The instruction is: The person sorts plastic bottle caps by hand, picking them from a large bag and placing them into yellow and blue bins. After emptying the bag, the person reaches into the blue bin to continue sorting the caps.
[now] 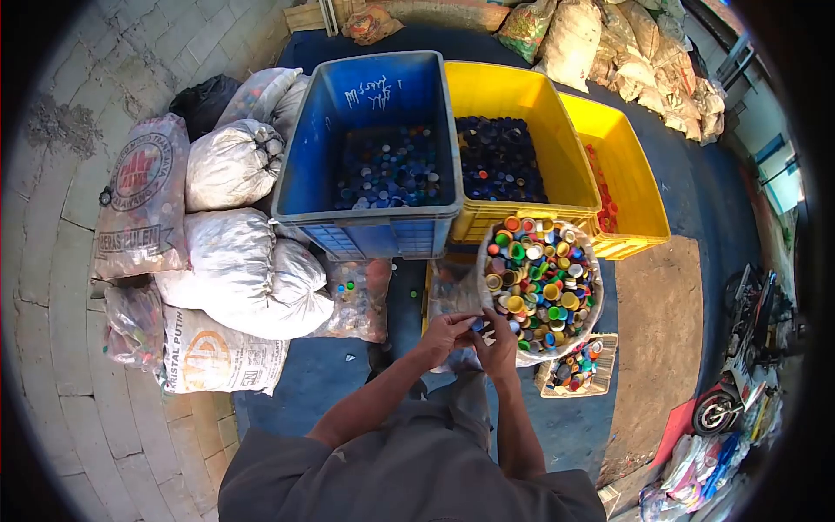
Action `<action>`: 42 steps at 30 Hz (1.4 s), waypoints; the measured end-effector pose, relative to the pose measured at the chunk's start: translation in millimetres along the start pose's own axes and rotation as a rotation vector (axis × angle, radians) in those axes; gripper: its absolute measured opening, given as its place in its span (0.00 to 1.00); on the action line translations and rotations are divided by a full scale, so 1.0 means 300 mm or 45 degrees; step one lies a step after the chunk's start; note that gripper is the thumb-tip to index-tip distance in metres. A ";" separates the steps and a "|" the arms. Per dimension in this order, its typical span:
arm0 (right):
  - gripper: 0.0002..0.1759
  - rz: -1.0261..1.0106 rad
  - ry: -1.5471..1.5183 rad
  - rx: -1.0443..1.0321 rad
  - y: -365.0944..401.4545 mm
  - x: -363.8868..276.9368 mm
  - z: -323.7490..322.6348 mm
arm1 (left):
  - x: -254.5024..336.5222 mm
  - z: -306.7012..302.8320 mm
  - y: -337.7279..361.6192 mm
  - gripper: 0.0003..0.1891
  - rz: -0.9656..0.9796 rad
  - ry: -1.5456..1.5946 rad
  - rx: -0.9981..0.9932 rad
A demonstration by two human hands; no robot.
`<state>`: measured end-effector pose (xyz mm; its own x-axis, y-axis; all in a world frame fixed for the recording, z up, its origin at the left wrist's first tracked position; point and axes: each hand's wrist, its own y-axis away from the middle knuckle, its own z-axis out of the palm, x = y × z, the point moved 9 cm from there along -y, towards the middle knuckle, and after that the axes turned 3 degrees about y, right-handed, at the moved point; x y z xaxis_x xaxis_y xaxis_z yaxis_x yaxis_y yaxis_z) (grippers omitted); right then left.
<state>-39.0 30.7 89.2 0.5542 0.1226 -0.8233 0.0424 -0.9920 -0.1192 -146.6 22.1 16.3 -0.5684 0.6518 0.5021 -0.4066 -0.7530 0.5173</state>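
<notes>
My left hand [445, 337] and my right hand [497, 345] are close together at the lower left rim of a round white sack [598, 300] full of mixed coloured bottle caps [544, 283]. Between my fingers is a small dark blue cap [477, 324], pinched by both hands. Behind the sack stand a blue crate [365, 228] with blue and white caps at its bottom, a yellow crate [557, 130] with dark caps, and a second yellow crate [622, 148] with red caps. A small cream basket [603, 365] of caps sits below the sack.
Stuffed white sacks [230, 261] and a printed sack [143, 191] are piled at the left. A clear bag of caps [358, 300] leans below the blue crate. More sacks [574, 39] line the back right. A motorbike [731, 383] stands far right.
</notes>
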 end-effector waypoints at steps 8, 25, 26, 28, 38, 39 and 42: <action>0.32 -0.016 -0.172 -0.078 -0.011 -0.344 0.498 | 0.359 -0.445 0.332 0.14 0.189 0.045 0.127; 0.27 0.170 -0.331 0.176 -0.129 -0.337 0.368 | 0.614 -0.490 0.286 0.11 0.290 0.008 0.198; 0.26 0.191 -0.323 0.181 -0.142 -0.313 0.353 | 0.636 -0.487 0.265 0.12 0.299 -0.009 0.209; 0.25 0.221 -0.306 0.193 -0.157 -0.268 0.322 | 0.659 -0.468 0.225 0.12 0.332 -0.025 0.200; 0.20 0.209 -0.252 0.086 -0.280 -0.164 0.221 | 0.749 -0.197 0.016 0.14 0.244 -0.098 0.059; 0.19 0.242 -0.300 0.103 -0.282 -0.142 0.208 | 0.791 -0.180 0.009 0.13 0.302 -0.084 0.061; 0.18 0.302 -0.412 0.135 -0.317 -0.078 0.174 | 0.927 -0.176 -0.004 0.13 0.404 -0.037 0.115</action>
<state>-99.3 123.8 90.8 0.2478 -0.0885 -0.9648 -0.1499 -0.9873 0.0521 -342.0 199.6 118.6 -0.6356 0.3891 0.6668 -0.1466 -0.9088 0.3907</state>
